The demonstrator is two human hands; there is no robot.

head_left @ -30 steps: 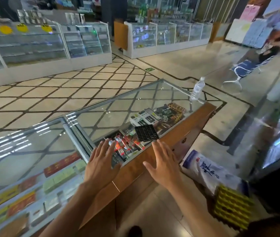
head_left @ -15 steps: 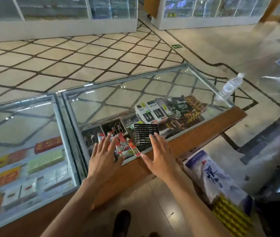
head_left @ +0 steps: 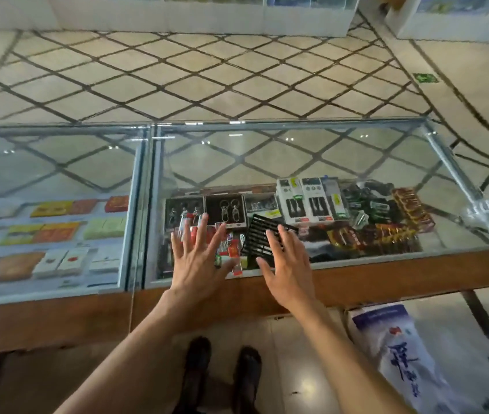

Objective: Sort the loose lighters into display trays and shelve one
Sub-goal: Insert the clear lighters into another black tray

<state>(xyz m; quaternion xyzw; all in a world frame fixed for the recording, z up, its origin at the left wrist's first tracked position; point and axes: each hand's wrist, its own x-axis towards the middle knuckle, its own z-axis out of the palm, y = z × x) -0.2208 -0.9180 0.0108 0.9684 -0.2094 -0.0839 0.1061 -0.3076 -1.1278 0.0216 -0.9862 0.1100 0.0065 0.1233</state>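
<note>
A flat glass counter top [head_left: 297,162] with thin metal framing and a smooth brown wooden edge [head_left: 386,273] fills the middle of the view, seen from above. A diamond-patterned tile floor shows through the glass and beyond it.

At the counter's 6 o'clock edge lies a heap of small loose lighters [head_left: 232,252], mostly red and clear plastic, blurred. Just beside them at 3 o'clock is a black plastic display tray [head_left: 262,237], a rectangular grid of narrow slots, turned at an angle. Beyond the tray, at 1 o'clock, are white boxed goods [head_left: 306,201] under the glass.

The left hand [head_left: 198,264] is spread wide, fingers straight, palm down over the lighters, grasping nothing. The right hand [head_left: 289,264] is likewise spread and released, its fingertips over the tray's near corner. Whether either hand touches what lies beneath cannot be told.

At 4 o'clock on the floor lies a white woven sack [head_left: 398,354] with blue print.
</note>
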